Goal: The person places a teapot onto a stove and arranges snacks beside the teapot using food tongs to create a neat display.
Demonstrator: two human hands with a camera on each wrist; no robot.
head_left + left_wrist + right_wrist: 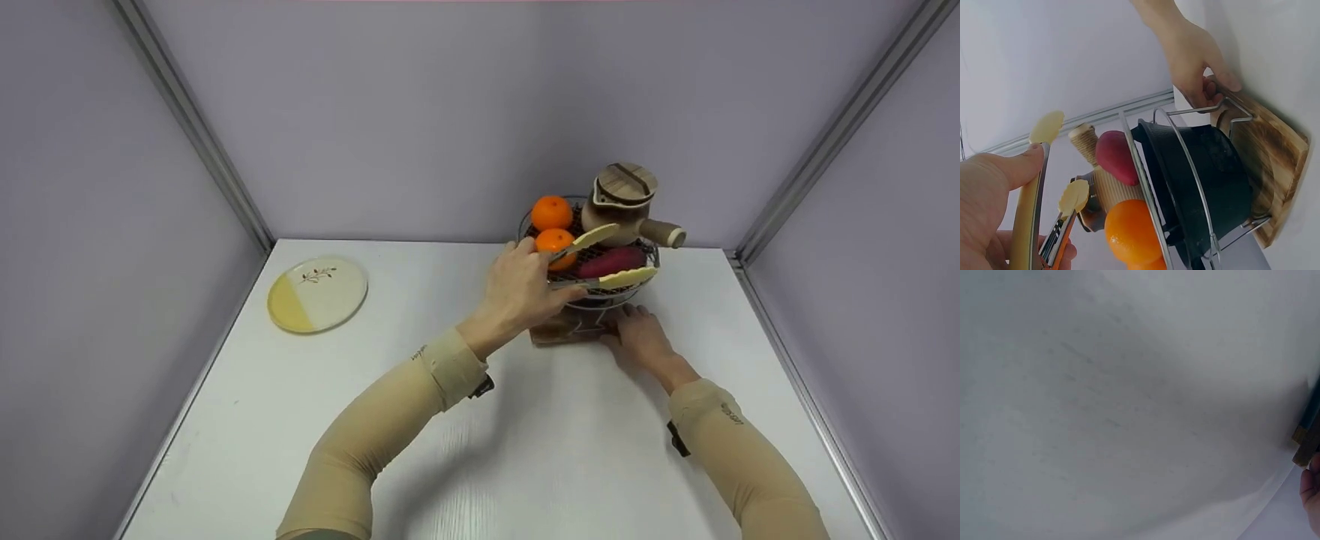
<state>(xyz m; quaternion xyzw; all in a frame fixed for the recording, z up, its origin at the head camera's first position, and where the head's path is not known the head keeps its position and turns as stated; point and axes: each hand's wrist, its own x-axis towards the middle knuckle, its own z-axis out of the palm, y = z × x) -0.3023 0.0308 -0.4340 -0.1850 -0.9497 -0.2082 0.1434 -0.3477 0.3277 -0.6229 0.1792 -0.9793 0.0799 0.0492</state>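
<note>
The white bench [525, 450] carries everything, with pale purple walls closing it in on 3 sides. Near the far edge, toward the right corner, stands a small stove [592, 296]: a black pot [1213, 169] in a wire frame, set on a wooden base [1275, 163], with a round mesh grill [645, 251] on top.

On the grill's far right part sits a tan teapot [622, 206] with a wooden lid and a side handle pointing right. A reddish sweet potato [611, 261] lies on the near part of the grill, just in front of the teapot. 2 oranges [552, 213] sit on the grill's left part, 1 behind the other; the nearer orange [556, 244] is just left of the sweet potato.

Near the bench's left edge, well apart from the stove, lies a round plate [317, 294], half yellow and half white, with a small sprig pattern.

The left hand [517, 292] is raised beside the grill, fingers and thumb curled round a pair of tongs [600, 259] with pale yellow tips. The tongs are parted: the upper tip lies over the nearer orange, and the lower tip sits at the grill's near rim, below the sweet potato.

The right hand [641, 337] rests on the bench at the stove's near right corner; its fingers curl onto the wire frame at the wooden base.
</note>
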